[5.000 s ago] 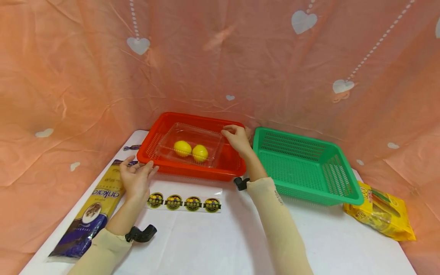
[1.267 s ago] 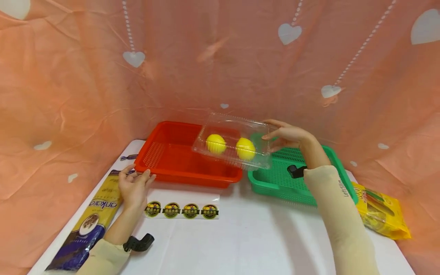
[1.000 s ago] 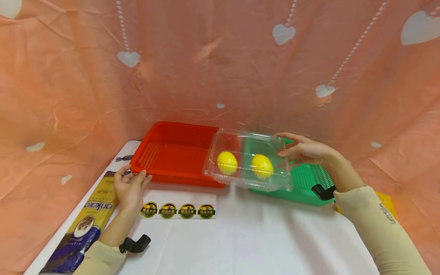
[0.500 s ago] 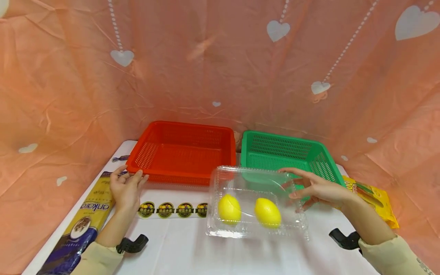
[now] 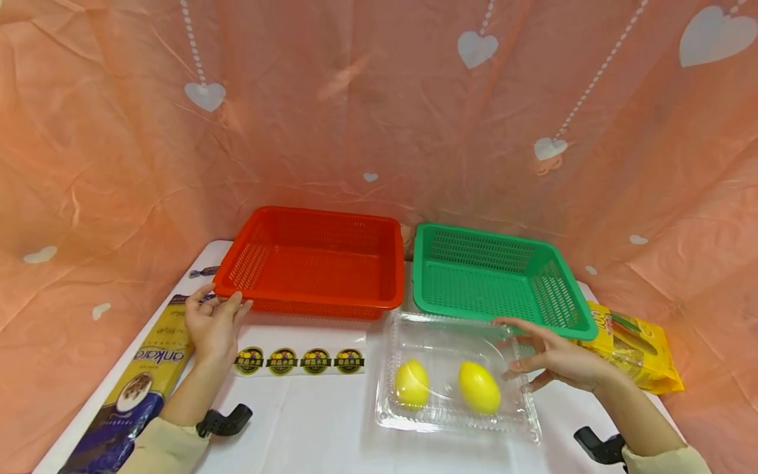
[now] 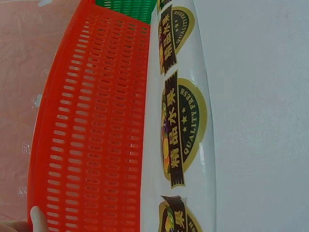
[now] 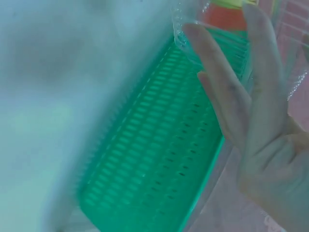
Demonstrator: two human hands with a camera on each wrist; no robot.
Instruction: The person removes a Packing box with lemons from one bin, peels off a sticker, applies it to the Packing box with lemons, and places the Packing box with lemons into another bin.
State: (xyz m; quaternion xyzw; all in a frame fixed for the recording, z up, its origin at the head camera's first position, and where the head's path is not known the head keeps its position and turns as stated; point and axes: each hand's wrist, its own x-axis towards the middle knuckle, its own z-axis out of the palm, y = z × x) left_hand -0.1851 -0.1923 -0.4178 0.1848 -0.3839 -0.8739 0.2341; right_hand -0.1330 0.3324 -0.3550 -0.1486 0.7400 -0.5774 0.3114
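A clear plastic clamshell box [image 5: 441,345] with two yellow lemons [image 5: 480,387] in it is low over the white table, in front of the green basket [image 5: 480,289]. My right hand [image 5: 562,359] holds the box by its right edge, thumb in front and fingers spread along the side; the right wrist view shows the fingers [image 7: 263,67] against the clear plastic. At the front left corner of the red basket [image 5: 320,270], my left hand [image 5: 213,332] grips the rim with thumb and fingertips. Only a fingertip [image 6: 38,220] of it shows in the left wrist view.
A strip of round fruit stickers [image 5: 299,361] lies before the red basket. An ankara spaghetti bag [image 5: 145,368] lies along the left edge, a small purple-wrapped item [image 5: 204,271] behind it. Beside the green basket sits a yellow packet [image 5: 633,345]. A pink curtain [image 5: 355,118] hangs behind.
My right hand has taken the clamshell box with the lemons out of the red basket, moved it rightward, then brought it forward and down toward the table. My left hand stays at the red rim.
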